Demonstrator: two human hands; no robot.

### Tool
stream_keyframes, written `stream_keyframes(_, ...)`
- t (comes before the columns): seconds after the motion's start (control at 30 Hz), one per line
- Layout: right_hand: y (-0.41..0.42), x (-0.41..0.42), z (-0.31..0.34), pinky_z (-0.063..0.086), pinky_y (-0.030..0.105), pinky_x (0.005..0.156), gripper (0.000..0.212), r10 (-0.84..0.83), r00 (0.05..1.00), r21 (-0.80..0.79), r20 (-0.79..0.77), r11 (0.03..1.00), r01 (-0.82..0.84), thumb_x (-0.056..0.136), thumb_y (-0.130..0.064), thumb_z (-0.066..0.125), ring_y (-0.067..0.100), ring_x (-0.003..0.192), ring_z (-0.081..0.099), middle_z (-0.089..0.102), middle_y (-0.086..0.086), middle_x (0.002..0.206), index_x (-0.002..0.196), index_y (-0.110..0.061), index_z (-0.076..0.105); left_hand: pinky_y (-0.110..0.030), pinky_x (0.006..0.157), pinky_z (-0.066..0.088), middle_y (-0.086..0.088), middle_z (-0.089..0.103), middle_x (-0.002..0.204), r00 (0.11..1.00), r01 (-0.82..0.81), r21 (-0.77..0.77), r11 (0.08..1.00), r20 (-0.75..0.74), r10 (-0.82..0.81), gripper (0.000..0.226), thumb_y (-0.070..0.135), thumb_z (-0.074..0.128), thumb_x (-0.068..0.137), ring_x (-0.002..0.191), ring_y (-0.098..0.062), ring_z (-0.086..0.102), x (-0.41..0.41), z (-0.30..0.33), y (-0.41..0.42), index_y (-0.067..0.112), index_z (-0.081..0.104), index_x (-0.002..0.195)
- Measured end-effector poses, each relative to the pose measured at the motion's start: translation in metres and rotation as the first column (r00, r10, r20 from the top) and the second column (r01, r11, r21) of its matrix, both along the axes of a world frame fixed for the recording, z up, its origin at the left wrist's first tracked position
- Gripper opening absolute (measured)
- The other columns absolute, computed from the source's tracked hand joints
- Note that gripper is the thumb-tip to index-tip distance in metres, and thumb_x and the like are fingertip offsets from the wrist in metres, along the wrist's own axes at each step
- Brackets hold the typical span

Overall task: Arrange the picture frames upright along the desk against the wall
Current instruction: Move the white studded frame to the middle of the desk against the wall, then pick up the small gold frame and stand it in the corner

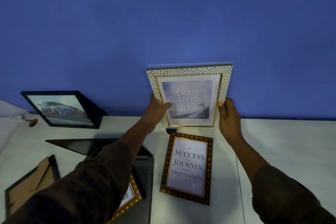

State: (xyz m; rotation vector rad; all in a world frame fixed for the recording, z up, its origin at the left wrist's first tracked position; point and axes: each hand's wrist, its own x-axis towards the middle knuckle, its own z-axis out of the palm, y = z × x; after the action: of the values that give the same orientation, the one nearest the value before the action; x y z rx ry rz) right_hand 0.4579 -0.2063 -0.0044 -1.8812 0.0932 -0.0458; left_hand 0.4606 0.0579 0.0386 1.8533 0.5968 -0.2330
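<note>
White pebble-pattern frame (189,96), print "Small Steps Every Day": upright against the blue wall (163,23) at 12 o'clock, bottom edge at the white desk (281,151). Left hand (156,109) clasps its left edge, thumb over the glass; right hand (228,114) clasps its right edge.
Dark gold frame (187,168), "Success Is a Journey": flat, just below.
Black car-photo frame (62,110): leaning at the wall, 10 o'clock.
Laptop (141,165): 7 o'clock, under the left sleeve.
Gold beaded frame (130,198): on the laptop.
Face-down frame (31,185): 8 o'clock.
</note>
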Motion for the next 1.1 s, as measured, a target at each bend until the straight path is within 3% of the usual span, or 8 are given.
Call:
stream_keyframes(0.2, -0.001, -0.001, 0.001, 0.052, 0.046, 0.102, 0.042, -0.002, 0.998, -0.002, -0.065, 1.000, 0.002, 0.108, -0.045, 0.039, 0.027, 0.118, 0.063, 0.066, 0.009, 0.126, 0.132, -0.014, 0.053, -0.051, 0.106, 0.048, -0.002, 0.056, 0.132, 0.997, -0.025, 0.008, 1.000, -0.067, 0.025, 0.073, 0.037, 0.075, 0.086, 0.120, -0.029, 0.057, -0.006, -0.004, -0.007, 0.023, 0.030, 0.140)
stream_keyframes(0.3, -0.001, -0.003, 0.002, 0.056, 0.048, 0.095, 0.043, -0.024, 0.993, -0.024, -0.111, 0.999, 0.021, 0.106, -0.049, 0.041, 0.028, 0.108, 0.066, 0.067, 0.009, 0.116, 0.129, -0.015, 0.054, -0.037, 0.092, 0.044, -0.008, 0.054, 0.130, 0.993, -0.076, 0.011, 0.997, -0.086, 0.077, 0.068, 0.029, 0.071, 0.092, 0.110, -0.025, 0.054, -0.013, -0.006, -0.013, 0.014, 0.028, 0.142)
stream_keyframes(0.5, -0.009, -0.042, -0.007, 0.046, 0.033, 0.092, 0.045, -0.105, 0.965, -0.104, -0.239, 0.991, 0.082, 0.106, -0.045, 0.048, 0.032, 0.116, 0.064, 0.067, 0.013, 0.127, 0.136, -0.013, 0.053, -0.034, 0.087, 0.045, -0.003, 0.056, 0.130, 0.978, -0.094, -0.005, 0.996, -0.188, 0.091, 0.058, 0.031, 0.067, 0.094, 0.108, -0.023, 0.056, -0.067, -0.021, -0.040, 0.016, 0.033, 0.139)
stream_keyframes(0.7, -0.011, -0.105, -0.053, 0.052, 0.037, 0.094, 0.047, 0.014, 0.822, -0.201, -0.570, 0.967, -0.155, 0.097, -0.056, 0.057, 0.031, 0.109, 0.069, 0.073, 0.012, 0.120, 0.124, -0.017, 0.060, -0.050, 0.096, 0.057, -0.022, 0.056, 0.135, 0.900, -0.152, 0.022, 0.988, -0.409, 0.147, 0.108, 0.042, 0.073, 0.079, 0.116, -0.037, 0.063, -0.131, -0.075, -0.048, 0.006, 0.008, 0.157)
stream_keyframes(0.77, -0.010, -0.123, -0.062, 0.053, 0.037, 0.092, 0.044, 0.022, 0.794, -0.211, -0.607, 0.959, -0.188, 0.097, -0.053, 0.059, 0.030, 0.108, 0.069, 0.074, 0.011, 0.116, 0.120, -0.016, 0.062, -0.047, 0.087, 0.061, -0.018, 0.066, 0.116, 0.885, -0.173, 0.011, 0.985, -0.438, 0.160, 0.104, 0.040, 0.073, 0.081, 0.102, -0.034, 0.070, -0.145, -0.101, -0.042, 0.005, 0.010, 0.156)
stream_keyframes(0.87, 0.001, -0.142, -0.064, 0.052, 0.034, 0.084, 0.039, 0.051, 0.781, -0.249, -0.622, 0.933, -0.259, 0.099, -0.046, 0.059, 0.029, 0.107, 0.069, 0.074, 0.011, 0.117, 0.119, -0.013, 0.061, -0.047, 0.082, 0.063, -0.013, 0.070, 0.108, 0.888, -0.125, 0.048, 0.991, -0.441, 0.133, 0.098, 0.056, 0.071, 0.060, 0.092, -0.029, 0.073, -0.160, -0.119, -0.037, 0.004, 0.044, 0.139)
stream_keyframes(0.97, 0.013, -0.151, -0.064, 0.048, 0.031, 0.079, 0.042, 0.052, 0.794, -0.262, -0.605, 0.929, -0.261, 0.100, -0.041, 0.060, 0.030, 0.111, 0.069, 0.071, 0.011, 0.126, 0.130, -0.011, 0.057, -0.043, 0.088, 0.059, -0.017, 0.065, 0.118, 0.896, -0.027, 0.068, 0.997, -0.440, 0.054, 0.062, 0.042, 0.072, 0.084, 0.104, -0.033, 0.067, -0.167, -0.112, -0.041, 0.006, 0.049, 0.128)
stream_keyframes(1.1, 0.013, -0.161, -0.067, 0.053, 0.033, 0.077, 0.044, 0.006, 0.800, -0.250, -0.600, 0.949, -0.194, 0.098, -0.040, 0.063, 0.029, 0.106, 0.071, 0.072, 0.012, 0.121, 0.130, -0.011, 0.059, -0.044, 0.090, 0.058, -0.012, 0.063, 0.117, 0.900, 0.018, 0.049, 0.999, -0.436, 0.005, 0.046, 0.029, 0.065, 0.091, 0.102, -0.028, 0.065, -0.183, -0.106, -0.043, 0.014, 0.047, 0.132)
